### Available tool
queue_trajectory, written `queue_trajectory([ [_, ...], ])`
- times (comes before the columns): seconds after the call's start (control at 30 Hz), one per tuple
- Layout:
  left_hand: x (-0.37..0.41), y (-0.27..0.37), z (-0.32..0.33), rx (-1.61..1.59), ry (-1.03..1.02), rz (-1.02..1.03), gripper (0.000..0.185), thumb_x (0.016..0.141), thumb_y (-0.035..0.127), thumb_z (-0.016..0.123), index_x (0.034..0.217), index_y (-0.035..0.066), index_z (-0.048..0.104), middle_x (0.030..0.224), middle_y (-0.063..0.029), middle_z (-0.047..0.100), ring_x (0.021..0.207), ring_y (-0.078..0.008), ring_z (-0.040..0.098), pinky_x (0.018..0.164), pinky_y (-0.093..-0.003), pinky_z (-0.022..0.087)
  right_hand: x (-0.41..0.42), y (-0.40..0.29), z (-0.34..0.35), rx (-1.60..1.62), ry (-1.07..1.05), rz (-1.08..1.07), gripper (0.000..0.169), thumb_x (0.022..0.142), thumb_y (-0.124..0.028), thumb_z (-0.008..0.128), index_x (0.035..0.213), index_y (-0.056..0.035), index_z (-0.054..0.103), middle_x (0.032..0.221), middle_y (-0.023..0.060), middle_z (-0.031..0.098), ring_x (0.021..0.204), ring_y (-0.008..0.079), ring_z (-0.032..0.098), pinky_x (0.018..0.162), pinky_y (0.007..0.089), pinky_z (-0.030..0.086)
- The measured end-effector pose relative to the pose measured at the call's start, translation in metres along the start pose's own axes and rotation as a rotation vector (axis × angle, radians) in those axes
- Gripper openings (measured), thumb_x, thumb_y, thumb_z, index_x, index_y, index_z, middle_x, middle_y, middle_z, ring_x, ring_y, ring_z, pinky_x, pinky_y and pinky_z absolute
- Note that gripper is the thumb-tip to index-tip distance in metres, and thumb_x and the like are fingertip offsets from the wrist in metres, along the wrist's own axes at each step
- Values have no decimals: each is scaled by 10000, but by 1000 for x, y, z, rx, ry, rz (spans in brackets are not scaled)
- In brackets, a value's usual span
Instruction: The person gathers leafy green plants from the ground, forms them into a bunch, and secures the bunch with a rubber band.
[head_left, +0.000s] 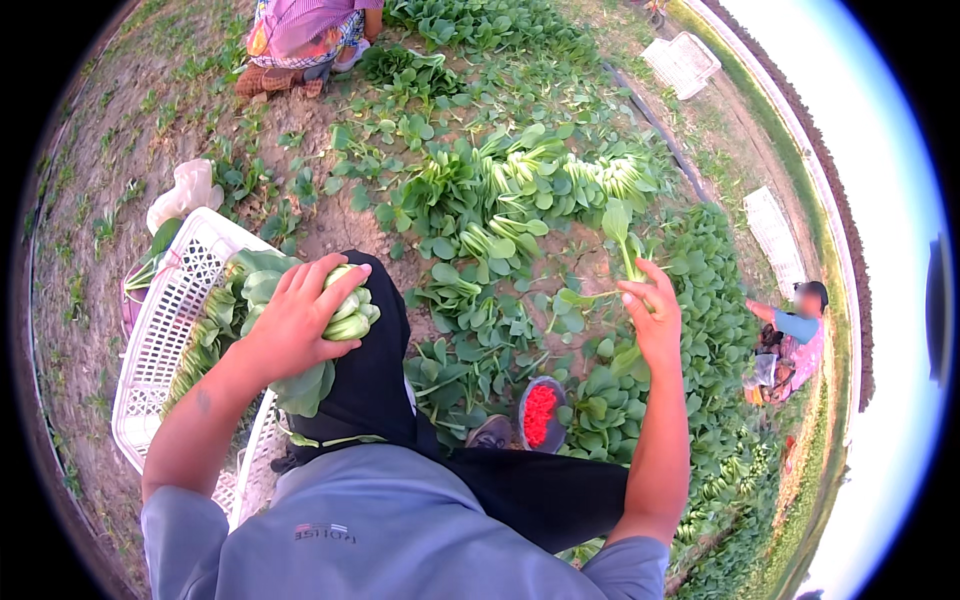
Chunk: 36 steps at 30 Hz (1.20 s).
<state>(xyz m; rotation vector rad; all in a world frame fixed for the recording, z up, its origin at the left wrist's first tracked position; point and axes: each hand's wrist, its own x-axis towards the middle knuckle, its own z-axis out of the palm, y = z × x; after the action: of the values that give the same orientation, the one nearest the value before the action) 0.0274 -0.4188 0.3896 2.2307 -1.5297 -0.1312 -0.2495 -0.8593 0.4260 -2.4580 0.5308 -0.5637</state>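
My left hand (304, 311) is closed around a bunch of leafy greens (351, 313), pale stems toward my knee, leaves hanging below. It is beside a white plastic crate (154, 337) at my left, which holds more greens (199, 330). Out to the right, my right hand (651, 304) pinches a small leafy green plant (619, 232) between thumb and fingers. Pulled greens (532, 169) lie in piles on the soil in front of me, with pale stems showing. A dark bowl (555, 431) holding red bands or strips (538, 415) stands by my shoe.
Rows of growing greens (705, 300) run along the right. One person (311, 37) crouches at the top left, another (802, 337) sits at the far right. White crates (681, 64) lie beyond a dark hose (660, 127). A pale plastic bag (187, 193) sits behind my crate.
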Motion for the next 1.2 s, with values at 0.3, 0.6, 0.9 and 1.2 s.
queue_trajectory([
  [0.3,-2,0,-2,-37,-9,-24,999,721,228,900,1581,143,398,1494,-175,452,1364,-414,474,1161,-510,388,-12,-49,-1,548,55,269,460,961,-52,702,1413,-34,616,1237,68,698,833,102,692,631,201,477],
  [0.6,5,-2,-5,-147,-85,-42,975,775,148,890,1598,140,367,1536,-172,439,1393,-406,481,1169,-452,413,-38,-124,124,1338,-413,589,376,980,-286,721,1234,-19,650,1054,84,749,710,81,626,542,207,422],
  [0.9,14,3,-8,-188,-178,-102,991,791,138,882,1617,106,336,1540,-205,483,1441,-356,469,1204,-430,373,-55,-173,238,1335,-515,740,367,969,-251,744,1261,-46,657,1048,47,725,834,126,689,592,273,472],
  [1.2,16,11,-9,-102,-156,-97,982,767,244,896,1596,157,378,1519,-171,466,1396,-396,488,1157,-470,418,-60,-205,259,1308,-235,748,307,964,-158,764,1165,-10,585,945,55,683,792,137,692,615,283,513],
])
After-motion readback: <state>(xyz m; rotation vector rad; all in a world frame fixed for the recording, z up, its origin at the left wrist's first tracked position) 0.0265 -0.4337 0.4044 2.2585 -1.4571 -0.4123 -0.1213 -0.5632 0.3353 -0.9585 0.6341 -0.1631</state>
